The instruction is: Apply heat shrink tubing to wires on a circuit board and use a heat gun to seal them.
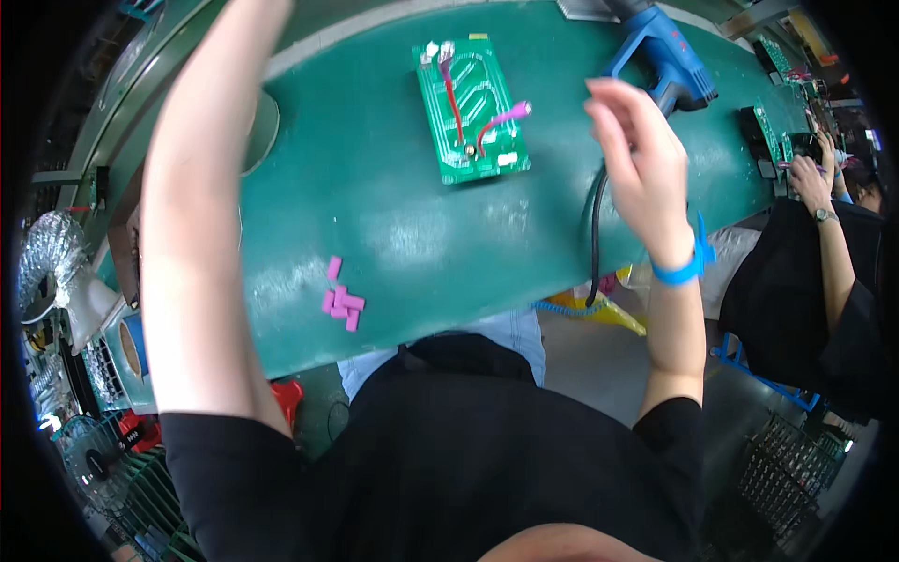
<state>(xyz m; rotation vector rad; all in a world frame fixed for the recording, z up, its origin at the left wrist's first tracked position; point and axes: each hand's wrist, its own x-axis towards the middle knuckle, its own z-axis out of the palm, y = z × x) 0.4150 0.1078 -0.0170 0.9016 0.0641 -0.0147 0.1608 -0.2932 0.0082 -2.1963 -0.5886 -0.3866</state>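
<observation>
A green circuit board [475,112] lies on the green table [403,244]. Two red wires rise from it; one ends in a purple sleeve [511,114], the other reaches a connector at the board's far left corner. My right hand [639,155], with a blue wrist strap [688,262], hovers right of the board, fingers loosely curled, thumb apart, nothing seen in them. Beyond it lies a blue heat gun [667,56]. My left forearm [201,206] stretches to the upper edge; the left hand is out of view. Several small purple sleeves [341,302] lie near the front edge.
A black cable [596,229] hangs over the table's front edge. At right, a co-worker's hands [813,178] work near other boards. A silver flexible duct [54,248] stands at far left. A yellow bag [599,311] lies below the table edge.
</observation>
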